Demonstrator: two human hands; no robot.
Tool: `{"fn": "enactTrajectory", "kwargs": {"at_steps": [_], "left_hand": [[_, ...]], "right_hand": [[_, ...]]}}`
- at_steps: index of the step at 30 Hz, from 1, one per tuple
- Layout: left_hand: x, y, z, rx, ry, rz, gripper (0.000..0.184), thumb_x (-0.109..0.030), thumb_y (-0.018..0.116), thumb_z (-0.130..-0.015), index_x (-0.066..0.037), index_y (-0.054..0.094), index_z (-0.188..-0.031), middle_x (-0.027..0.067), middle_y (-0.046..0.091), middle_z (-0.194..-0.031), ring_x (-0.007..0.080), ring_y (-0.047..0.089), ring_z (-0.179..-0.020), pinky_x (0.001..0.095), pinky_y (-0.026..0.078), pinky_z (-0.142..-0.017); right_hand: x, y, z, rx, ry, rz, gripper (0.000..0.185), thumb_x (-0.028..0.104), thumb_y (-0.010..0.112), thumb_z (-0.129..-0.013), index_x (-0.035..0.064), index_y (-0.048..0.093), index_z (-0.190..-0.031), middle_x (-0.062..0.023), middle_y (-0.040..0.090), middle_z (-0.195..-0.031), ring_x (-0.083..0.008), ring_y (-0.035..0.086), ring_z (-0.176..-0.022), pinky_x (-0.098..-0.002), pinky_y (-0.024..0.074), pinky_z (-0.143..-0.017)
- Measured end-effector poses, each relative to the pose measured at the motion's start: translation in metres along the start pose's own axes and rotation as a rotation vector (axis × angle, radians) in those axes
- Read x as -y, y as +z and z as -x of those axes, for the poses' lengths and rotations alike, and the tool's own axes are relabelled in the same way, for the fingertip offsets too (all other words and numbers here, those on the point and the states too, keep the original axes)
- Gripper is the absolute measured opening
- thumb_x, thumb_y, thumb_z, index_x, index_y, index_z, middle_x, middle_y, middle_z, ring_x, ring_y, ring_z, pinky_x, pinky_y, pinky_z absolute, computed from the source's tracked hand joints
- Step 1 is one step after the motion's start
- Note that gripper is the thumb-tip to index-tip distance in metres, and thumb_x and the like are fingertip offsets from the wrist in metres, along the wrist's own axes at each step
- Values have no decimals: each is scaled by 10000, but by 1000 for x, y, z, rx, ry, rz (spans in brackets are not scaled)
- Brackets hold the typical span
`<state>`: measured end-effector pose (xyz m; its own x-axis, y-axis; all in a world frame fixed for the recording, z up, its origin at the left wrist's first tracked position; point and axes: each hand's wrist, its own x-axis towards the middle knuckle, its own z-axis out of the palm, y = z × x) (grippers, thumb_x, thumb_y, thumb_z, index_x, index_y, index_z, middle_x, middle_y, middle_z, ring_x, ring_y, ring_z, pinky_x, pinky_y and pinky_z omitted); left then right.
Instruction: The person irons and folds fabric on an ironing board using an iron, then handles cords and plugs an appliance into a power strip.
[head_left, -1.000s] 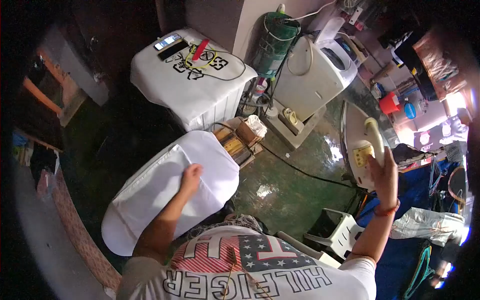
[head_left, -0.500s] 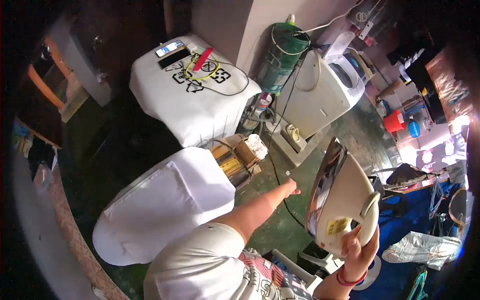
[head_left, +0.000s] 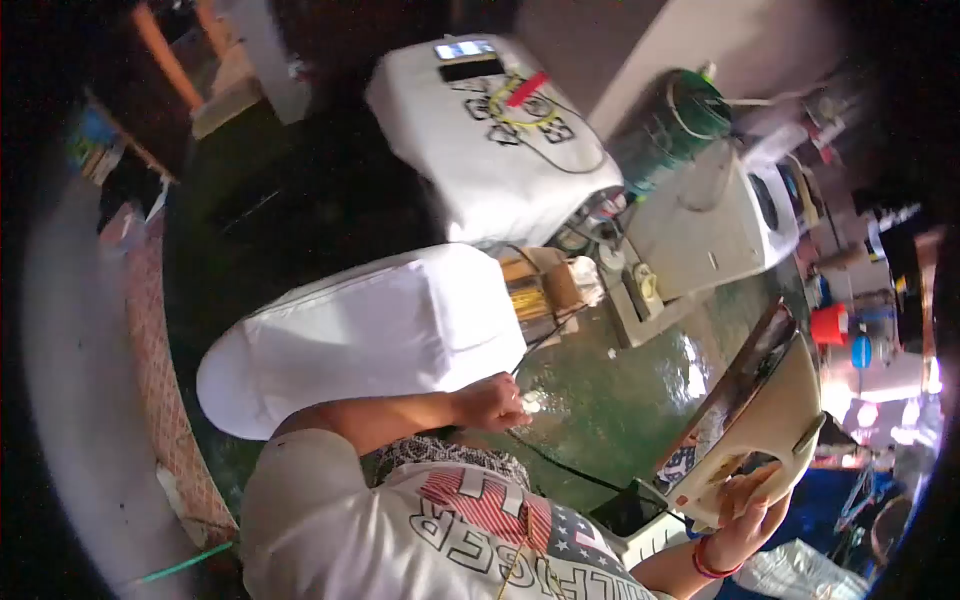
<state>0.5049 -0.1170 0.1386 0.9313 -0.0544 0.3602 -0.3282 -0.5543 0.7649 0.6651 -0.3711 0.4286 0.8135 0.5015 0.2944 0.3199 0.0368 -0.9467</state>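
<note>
In the head view, my right hand (head_left: 745,510) is wrapped round the handle of a cream-coloured clothes iron (head_left: 765,430). The iron is held up at the right, tilted, with its shiny soleplate facing left. My left hand (head_left: 492,402) is closed in a fist just beyond the near corner of a white-covered ironing board (head_left: 380,325). A black cord (head_left: 570,474) runs out on both sides of this fist, which appears to grip it. The cord's stretch inside the fingers is hidden. The board's cloth lies mostly smooth, with a fold near its right part.
Behind the board stands a white-draped block (head_left: 520,185) with printed symbols, carrying a phone (head_left: 465,48) and a red strip (head_left: 528,89). A cardboard box (head_left: 545,285), green cylinder (head_left: 685,125) and white washing machine (head_left: 710,220) stand to its right. A white plastic seat (head_left: 655,540) is beside me.
My left hand has moved left, close to the ironing board, with the cord at it. The iron in my right hand has shifted right and tilted further. The whole view has turned.
</note>
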Motion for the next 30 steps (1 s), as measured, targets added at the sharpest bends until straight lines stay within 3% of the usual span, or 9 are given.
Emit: {"fn": "enactTrajectory", "kwargs": {"at_steps": [6,13,17,20,22,23,25,27,30], "left_hand": [[-61,-17,100,-409,-81,-76,174,-158,657,-758,-45,583,-648,69,545,-637,251,528,-678,371,412,-744],[-20,23,184,-195,-82,56,174,-186,594,-834,-13,592,-824,123,586,-904,272,545,-853,409,423,-829],[-18,30,250,-352,-189,60,214,-210,576,-844,-14,587,-927,168,548,-1055,310,533,-974,409,420,-857],[-52,-13,333,-645,-795,84,197,-145,578,-814,-53,588,-988,153,581,-1014,329,565,-919,393,460,-788],[-37,-23,392,-1077,-1084,-107,247,-142,583,-807,-69,565,-1043,144,589,-984,342,562,-915,387,456,-789],[-23,-22,427,-1231,-1101,-553,227,-142,571,-817,-55,578,-1027,134,603,-980,341,568,-907,385,454,-793],[-40,-81,459,-1325,-1101,-86,214,-148,550,-834,-32,585,-1011,155,607,-936,348,575,-860,394,455,-787],[-24,-91,493,-1181,-1263,-639,198,-147,533,-845,-5,599,-966,137,619,-847,280,597,-789,368,467,-740],[15,-99,520,-1205,-1216,-93,220,-172,562,-829,24,611,-918,136,630,-812,250,604,-765,348,468,-714]], "right_hand": [[-9,105,-5,296,125,124,282,203,573,-844,11,470,-1023,15,464,-648,-48,401,-479,-189,305,-410],[-80,291,34,804,260,165,281,155,581,-852,18,497,-1083,-16,557,-786,-56,469,-623,-211,371,-499],[-169,370,82,958,411,66,222,146,548,-869,2,488,-1026,-73,581,-797,-119,527,-732,-277,437,-555],[-211,410,131,1018,215,292,214,166,537,-878,-8,486,-991,-112,620,-767,-137,556,-685,-310,462,-565],[-196,440,159,1002,162,325,305,258,550,-866,-24,479,-959,-191,596,-673,-298,597,-625,-373,456,-530],[-213,451,173,967,132,211,358,301,567,-851,-33,471,-938,-241,575,-646,-394,603,-635,-423,447,-505],[-224,480,180,993,27,440,375,325,572,-841,-27,471,-920,-250,589,-687,-414,596,-656,-437,453,-536],[-217,519,174,989,-28,393,409,358,572,-832,-26,476,-935,-237,601,-704,-409,600,-664,-424,461,-545],[-211,564,167,1055,43,482,469,420,552,-822,-19,487,-976,-223,614,-755,-369,622,-722,-415,470,-589]]}}
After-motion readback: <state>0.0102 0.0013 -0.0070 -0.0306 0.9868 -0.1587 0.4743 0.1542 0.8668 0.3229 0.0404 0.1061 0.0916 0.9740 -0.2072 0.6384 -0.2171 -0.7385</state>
